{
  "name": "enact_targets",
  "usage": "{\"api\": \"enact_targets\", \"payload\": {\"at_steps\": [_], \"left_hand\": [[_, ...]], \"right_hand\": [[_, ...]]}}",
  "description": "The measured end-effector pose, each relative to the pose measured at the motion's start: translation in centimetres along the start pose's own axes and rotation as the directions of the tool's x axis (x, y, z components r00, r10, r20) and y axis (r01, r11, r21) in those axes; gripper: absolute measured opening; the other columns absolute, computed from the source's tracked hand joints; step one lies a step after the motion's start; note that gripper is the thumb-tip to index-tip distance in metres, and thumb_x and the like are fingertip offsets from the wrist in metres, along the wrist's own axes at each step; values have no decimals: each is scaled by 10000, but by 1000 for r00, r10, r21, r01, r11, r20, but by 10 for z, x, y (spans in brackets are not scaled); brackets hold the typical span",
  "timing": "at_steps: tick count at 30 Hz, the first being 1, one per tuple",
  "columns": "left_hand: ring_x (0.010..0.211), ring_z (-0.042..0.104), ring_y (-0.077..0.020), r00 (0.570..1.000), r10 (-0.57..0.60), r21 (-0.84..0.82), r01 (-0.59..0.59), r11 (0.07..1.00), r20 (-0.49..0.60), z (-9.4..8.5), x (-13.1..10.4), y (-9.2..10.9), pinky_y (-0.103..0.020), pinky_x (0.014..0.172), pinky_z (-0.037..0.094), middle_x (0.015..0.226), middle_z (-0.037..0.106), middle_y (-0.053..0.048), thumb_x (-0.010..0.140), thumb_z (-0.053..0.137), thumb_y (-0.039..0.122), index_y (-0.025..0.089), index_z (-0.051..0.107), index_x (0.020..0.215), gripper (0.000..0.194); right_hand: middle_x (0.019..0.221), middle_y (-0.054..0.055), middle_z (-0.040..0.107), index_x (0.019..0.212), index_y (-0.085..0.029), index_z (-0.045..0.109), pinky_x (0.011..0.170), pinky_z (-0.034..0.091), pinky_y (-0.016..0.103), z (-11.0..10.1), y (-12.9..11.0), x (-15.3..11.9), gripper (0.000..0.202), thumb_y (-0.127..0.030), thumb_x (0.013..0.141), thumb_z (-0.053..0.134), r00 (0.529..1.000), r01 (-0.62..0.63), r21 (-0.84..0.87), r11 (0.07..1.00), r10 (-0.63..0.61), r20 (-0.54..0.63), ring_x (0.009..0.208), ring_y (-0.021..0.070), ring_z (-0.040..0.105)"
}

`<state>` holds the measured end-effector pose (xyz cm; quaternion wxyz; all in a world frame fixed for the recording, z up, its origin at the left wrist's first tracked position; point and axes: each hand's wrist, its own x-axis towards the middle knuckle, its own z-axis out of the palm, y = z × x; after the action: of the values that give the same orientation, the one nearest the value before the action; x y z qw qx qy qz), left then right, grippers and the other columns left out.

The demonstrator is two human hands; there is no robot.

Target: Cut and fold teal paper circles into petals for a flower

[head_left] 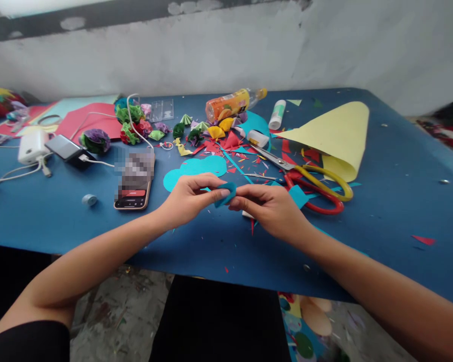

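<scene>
A small folded piece of blue paper (pixel 226 193) is pinched between my two hands over the table. My left hand (pixel 191 198) grips its left side between thumb and fingers. On the right edge, my right hand (pixel 270 206) has its thumb and index finger closed on the same paper. Behind my left hand lies a blue cloud-shaped paper cutout (pixel 200 167). Scissors with red and yellow handles (pixel 313 186) rest just beyond my right hand, blades pointing back and left. Red and blue paper scraps (pixel 230 146) are strewn behind the hands.
A phone (pixel 136 181) on a cable lies left of my hands, near a power bank (pixel 70 151). Paper flowers (pixel 130 118) sit behind it. An orange drink bottle (pixel 232 103) lies at the back beside a glue stick (pixel 277 114). A curled yellow sheet (pixel 335 136) stands right.
</scene>
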<state>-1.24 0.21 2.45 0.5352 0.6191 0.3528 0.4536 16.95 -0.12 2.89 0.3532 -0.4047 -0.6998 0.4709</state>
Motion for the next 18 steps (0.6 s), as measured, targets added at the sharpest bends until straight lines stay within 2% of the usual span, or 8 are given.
{"api": "enact_targets", "payload": {"at_steps": [6,10,14,18], "left_hand": [[702,559,-104,1000,5,167,-10,986,31,-1,-3,3,-210,628,466,760,637,-26,831,583,356,138,683,831,240],[753,594,-118,995,97,298,-104,949,37,0,-4,0,-204,631,494,847,672,-40,773,664,345,160,682,899,225],[698,614,-106,979,202,320,-203,925,37,2,-3,-3,-190,590,494,768,687,-38,786,662,266,150,694,779,120],[700,627,-118,978,206,303,-202,931,21,2,-3,-2,-204,592,499,746,692,-43,790,659,226,147,709,760,98]], "right_hand": [[610,0,646,713,-169,680,482,408,222,-1,-5,-2,291,-449,780,632,999,34,-161,986,-36,-13,520,108,533],[570,-6,630,689,-167,673,478,394,217,-2,-5,-4,271,-381,831,586,993,112,-320,941,-118,1,494,97,522],[645,4,682,730,-171,689,556,442,217,-2,-4,-6,180,-267,829,574,976,202,-394,897,-218,5,574,117,600],[656,-2,697,729,-173,698,565,460,210,-2,-6,-7,157,-248,810,587,970,221,-376,900,-243,-14,579,116,623]]}}
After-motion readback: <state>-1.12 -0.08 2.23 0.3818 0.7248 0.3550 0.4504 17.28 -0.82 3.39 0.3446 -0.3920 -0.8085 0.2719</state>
